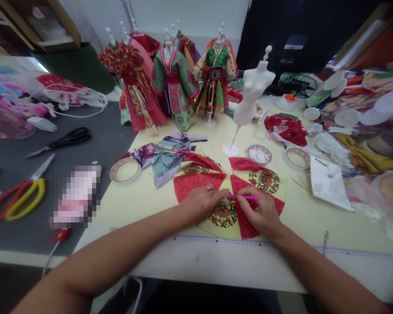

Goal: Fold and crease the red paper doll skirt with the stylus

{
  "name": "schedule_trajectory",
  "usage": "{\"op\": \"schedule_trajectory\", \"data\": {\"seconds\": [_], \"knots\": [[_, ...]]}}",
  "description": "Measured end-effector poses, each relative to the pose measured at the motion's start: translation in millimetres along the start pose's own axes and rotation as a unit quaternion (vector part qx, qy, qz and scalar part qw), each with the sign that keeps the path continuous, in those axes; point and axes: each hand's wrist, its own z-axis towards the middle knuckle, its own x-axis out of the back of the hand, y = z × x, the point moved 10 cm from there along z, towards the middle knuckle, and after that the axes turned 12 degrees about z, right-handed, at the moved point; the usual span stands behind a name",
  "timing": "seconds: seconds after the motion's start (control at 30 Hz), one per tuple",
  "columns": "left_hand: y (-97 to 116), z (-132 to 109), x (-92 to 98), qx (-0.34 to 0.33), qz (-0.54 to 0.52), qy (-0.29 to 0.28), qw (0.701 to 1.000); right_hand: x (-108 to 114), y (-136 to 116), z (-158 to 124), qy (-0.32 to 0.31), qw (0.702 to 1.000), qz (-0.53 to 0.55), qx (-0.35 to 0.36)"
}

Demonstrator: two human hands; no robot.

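Observation:
A round piece of red and pale yellow patterned fabric (265, 179) lies spread on the table, made of wedge panels with a gap at the back. My left hand (203, 201), with a ring on one finger, is closed at the fabric's middle, its fingertips pressed together on the cloth. In my right hand (259, 213) is a thin magenta stick-like tool (249, 197), pinched between thumb and fingers. The tool's left end reaches my left fingertips; its tip is too small to make out.
Behind stand a white mannequin (253, 89) and several dressed doll forms (174, 87). Tape rolls (126, 170) and folded purple-blue cloth (167, 157) lie around. At left are orange-yellow scissors (26, 196) and black scissors (68, 138). A ruler strip (196, 240) runs along the front.

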Motion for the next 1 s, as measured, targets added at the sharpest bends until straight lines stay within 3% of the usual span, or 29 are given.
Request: {"op": "schedule_trajectory", "data": {"seconds": [0.17, 0.4, 0.8, 1.0], "knots": [[8, 0, 2.3, -0.033, 0.015, 0.01, 0.999, 6, -2, -1, 0.013, 1.0, 0.0, 0.007], [-17, 1, 5.8, 0.065, -0.082, 0.048, 0.993, 12, -4, -1, 0.027, 1.0, -0.002, 0.008], [-33, 0, 1.8, 0.134, -0.183, 0.013, 0.974, 12, 0, 0, 0.027, 1.0, 0.007, -0.001], [-33, 0, 1.5, 0.134, -0.192, 0.011, 0.972, 9, 4, 0, 0.017, 1.0, 0.011, -0.018]]}}
